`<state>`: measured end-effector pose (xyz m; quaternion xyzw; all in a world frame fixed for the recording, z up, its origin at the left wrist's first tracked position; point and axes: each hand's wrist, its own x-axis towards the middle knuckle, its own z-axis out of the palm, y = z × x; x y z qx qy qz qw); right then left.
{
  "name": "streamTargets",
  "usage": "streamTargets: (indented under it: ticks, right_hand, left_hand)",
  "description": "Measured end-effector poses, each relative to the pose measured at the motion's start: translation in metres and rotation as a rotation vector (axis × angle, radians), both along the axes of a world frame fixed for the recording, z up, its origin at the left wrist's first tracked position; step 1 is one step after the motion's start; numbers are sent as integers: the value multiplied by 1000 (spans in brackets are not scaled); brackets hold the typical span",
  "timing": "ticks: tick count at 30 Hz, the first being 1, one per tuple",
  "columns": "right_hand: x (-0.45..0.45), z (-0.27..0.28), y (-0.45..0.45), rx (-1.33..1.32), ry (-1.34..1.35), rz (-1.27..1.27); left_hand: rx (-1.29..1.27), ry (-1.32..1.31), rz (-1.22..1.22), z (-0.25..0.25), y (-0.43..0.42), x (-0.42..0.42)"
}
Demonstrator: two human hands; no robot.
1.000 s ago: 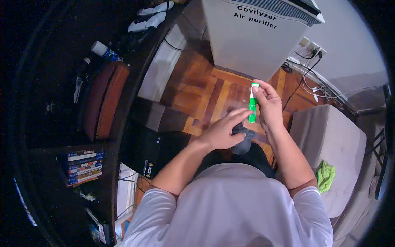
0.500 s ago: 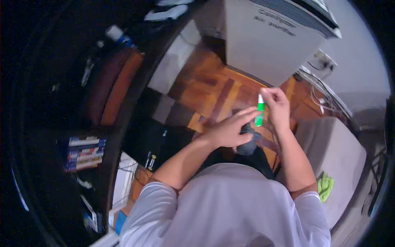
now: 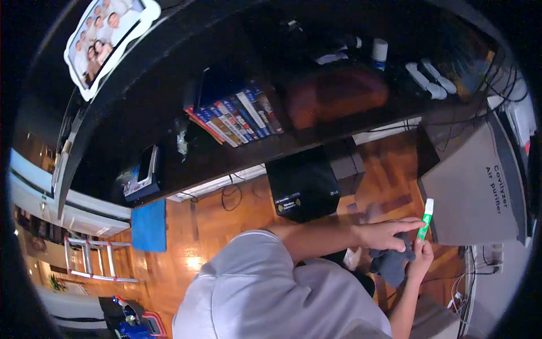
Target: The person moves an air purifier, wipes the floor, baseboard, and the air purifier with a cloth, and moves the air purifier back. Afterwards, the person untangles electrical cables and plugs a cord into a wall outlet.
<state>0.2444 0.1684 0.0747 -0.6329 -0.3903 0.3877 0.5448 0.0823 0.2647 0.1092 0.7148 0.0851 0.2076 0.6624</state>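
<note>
My right hand [image 3: 420, 259] is closed on the lower end of a slim green tube with a white cap [image 3: 426, 219], held upright with the cap at the top. My left hand [image 3: 388, 235] reaches across, its extended forefinger at the tube's side. A crumpled dark grey cloth [image 3: 390, 265] hangs beneath my left hand, pinched under its thumb; some of those fingers are hidden. The print on the tube is too small to read.
A dark shelf holds game cases [image 3: 240, 118], a white-capped bottle [image 3: 380, 52] and white straps [image 3: 432, 80]. Under it stands a black subwoofer [image 3: 305, 183]. An air purifier [image 3: 471, 186] and cables [image 3: 458, 294] are at right, a stepladder [image 3: 93, 260] at far left.
My view has swung left, bringing the shelf and stepladder into sight. My right hand has shifted from the tube's white end to its lower green end. The cloth stays with my left hand.
</note>
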Motion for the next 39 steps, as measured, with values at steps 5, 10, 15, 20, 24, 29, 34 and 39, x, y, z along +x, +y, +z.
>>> streamTargets:
  ticks: [5, 10, 15, 20, 24, 29, 34, 39]
  right_hand:
    - [-45, 32, 1, 171, 797, 90]
    - [-51, -3, -11, 85, 205, 260]
    - [-43, -26, -19, -109, 483, 8]
    - [-21, -20, -31, -73, 503, -263]
    - [-2, -15, -41, -130, 526, -278]
    - [7, -29, -51, -72, 546, -335]
    - [9, -31, -58, -95, 575, -299]
    - [11, -43, -61, -113, 551, -349]
  left_hand:
    - [92, -47, 177, -8, -6, -12]
    - [211, -57, 342, -8, -15, -4]
    - [198, -237, 580, 15, 4, -14]
    - [899, 35, 1087, 105, 70, -90]
    - [1341, 463, 1327, 155, 99, -135]
    - [1537, 682, 1201, 137, 120, -149]
    - [1585, 653, 1235, 146, 134, -136]
    - [1424, 955, 1397, 172, 160, -113]
